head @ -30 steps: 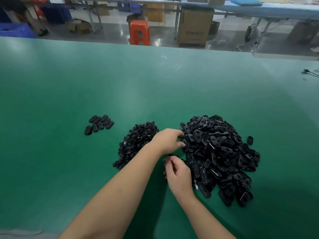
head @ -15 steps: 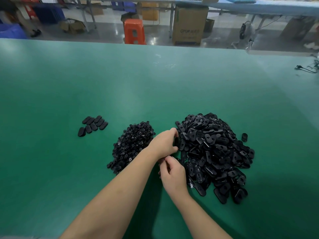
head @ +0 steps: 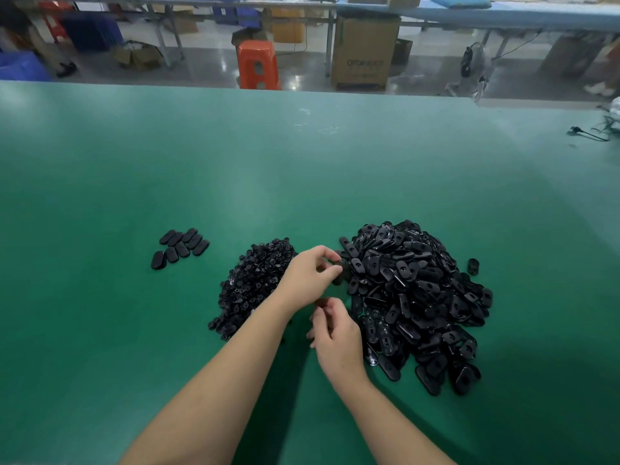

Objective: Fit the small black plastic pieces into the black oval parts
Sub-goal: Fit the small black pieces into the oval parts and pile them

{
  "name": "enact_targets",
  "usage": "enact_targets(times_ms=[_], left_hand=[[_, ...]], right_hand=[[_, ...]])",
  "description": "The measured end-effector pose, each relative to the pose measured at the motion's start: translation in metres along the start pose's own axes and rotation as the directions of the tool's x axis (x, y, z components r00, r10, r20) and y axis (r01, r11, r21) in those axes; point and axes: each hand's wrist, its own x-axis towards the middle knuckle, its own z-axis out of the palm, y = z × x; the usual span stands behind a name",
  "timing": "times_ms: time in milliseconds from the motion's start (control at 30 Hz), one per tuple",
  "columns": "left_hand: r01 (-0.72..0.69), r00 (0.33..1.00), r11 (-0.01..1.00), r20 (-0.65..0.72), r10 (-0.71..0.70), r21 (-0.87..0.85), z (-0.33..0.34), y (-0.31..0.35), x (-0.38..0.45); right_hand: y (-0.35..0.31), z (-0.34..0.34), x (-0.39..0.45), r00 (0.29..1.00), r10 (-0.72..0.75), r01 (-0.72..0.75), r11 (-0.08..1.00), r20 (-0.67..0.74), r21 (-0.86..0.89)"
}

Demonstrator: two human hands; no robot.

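Head view, sole camera. Landmark: heap of black oval parts (head: 416, 297), large, on the green table (head: 100, 330); all places below are given from it. Heap of small black plastic pieces (head: 250, 286): just to its left, the two piles apart with a strip of bare mat between. Left hand (head: 310, 275): over that strip, at the heap's left edge, forearm running in from the lower left; thumb and forefinger curled together in a narrow pinch on a dark oval part (head: 339, 266) that lies at the fingertips and touches, or nearly touches, the heap's edge. Long axis of that part: cannot be told, the fingers cover most of it. Right hand (head: 337, 337): nearer the camera than the left, just below it and against the heap's lower left flank, forearm coming from the lower right; fingers curled inward, fingertips (head: 327, 305) pointing up toward the left hand. A small dark thing may sit in that pinch, but it is too small and shadowed to tell. Key relation, as a judgement: the held oval lies just above and slightly right of the right fingertips, close but not touching, so the fitting would need the two hands brought together across that short gap. Eight or so oval parts (head: 181, 246), laid side by side in a small cluster: well to the left, beyond the small-piece pile, apparently finished. Single oval part (head: 473, 266): just off the heap's right edge. Orange stool (head: 258, 63) and cardboard box (head: 364, 52): on the floor far behind.
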Motion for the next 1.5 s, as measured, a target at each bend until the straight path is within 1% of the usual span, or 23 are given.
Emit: enact_targets(times_ms=[67,167,300,367,433,533,600,667,700,767,800,867,933,1000,1067,1133,1333,1500], left_hand=[[0.005,1.000,0.998,-0.020,-0.006,-0.061,-0.007,-0.006,-0.008],[0.028,1.000,0.993,-0.010,-0.030,-0.119,-0.013,-0.015,-0.023],[0.040,0.999,0.988,0.027,-0.037,-0.149,-0.015,-0.021,-0.040],[0.051,0.997,0.987,0.069,-0.040,-0.155,-0.016,-0.022,-0.046],[0.044,0.994,0.993,0.100,-0.033,-0.110,-0.016,-0.021,-0.050],[0.032,0.996,0.999,0.086,-0.032,-0.008,-0.016,-0.019,-0.054],[-0.013,0.998,0.994,0.065,0.006,0.106,-0.016,-0.015,-0.055],[-0.060,0.997,0.965,0.052,0.049,0.254,-0.018,-0.010,-0.055],[-0.075,0.997,0.953,0.045,0.065,0.295,-0.019,-0.008,-0.055],[-0.083,0.996,0.948,0.013,0.083,0.308,-0.023,-0.009,-0.054],[-0.074,0.996,0.945,-0.025,0.086,0.318,-0.026,-0.010,-0.053],[-0.029,0.982,0.909,-0.156,0.103,0.415,-0.033,-0.016,-0.052],[0.074,0.952,0.865,-0.294,0.087,0.496,-0.043,-0.025,-0.050],[0.183,0.936,0.848,-0.353,0.005,0.497,-0.052,-0.035,-0.047],[0.260,0.934,0.818,-0.349,-0.078,0.513,-0.059,-0.045,-0.043],[0.294,0.933,0.794,-0.340,-0.117,0.533,-0.063,-0.052,-0.040],[0.282,0.936,0.799,-0.333,-0.110,0.531,-0.063,-0.059,-0.037],[0.270,0.930,0.810,-0.358,-0.080,0.521,-0.063,-0.060,-0.038]], right_hand=[[0.000,0.000,0.000,1.000,0.000,0.001,0.999,-0.026,0.054],[0.000,0.000,0.001,0.999,0.007,-0.002,0.995,-0.048,0.098],[0.002,0.000,0.002,0.997,0.028,-0.021,0.995,-0.067,0.097],[0.003,0.000,0.002,0.997,0.024,-0.016,0.995,-0.080,0.096],[0.003,0.000,0.001,0.996,0.021,-0.013,0.996,-0.084,0.089],[0.003,0.000,0.001,0.997,0.008,-0.002,0.997,-0.079,0.078],[0.004,0.001,0.001,0.997,0.004,0.002,0.997,-0.080,0.083],[0.005,0.002,0.002,0.996,0.007,0.000,0.996,-0.085,0.084],[0.006,0.002,0.002,0.996,0.007,0.000,0.997,-0.085,0.079],[0.006,0.002,0.002,0.997,0.007,-0.001,0.998,-0.081,0.070],[0.007,0.002,0.002,0.997,0.007,-0.001,0.998,-0.077,0.069],[0.007,0.003,0.002,0.998,0.012,-0.007,0.997,-0.068,0.071],[0.006,0.003,0.003,0.998,0.014,-0.010,0.998,-0.057,0.069],[0.006,0.002,0.002,0.999,0.015,-0.012,0.998,-0.046,0.067],[0.005,0.001,0.002,0.999,0.016,-0.014,0.998,-0.034,0.057],[0.005,0.001,0.002,1.000,0.016,-0.015,0.999,-0.025,0.046],[0.006,0.002,0.002,1.000,0.013,-0.012,0.999,-0.023,0.030],[0.007,0.002,0.002,1.000,0.008,-0.008,1.000,-0.022,0.023]])
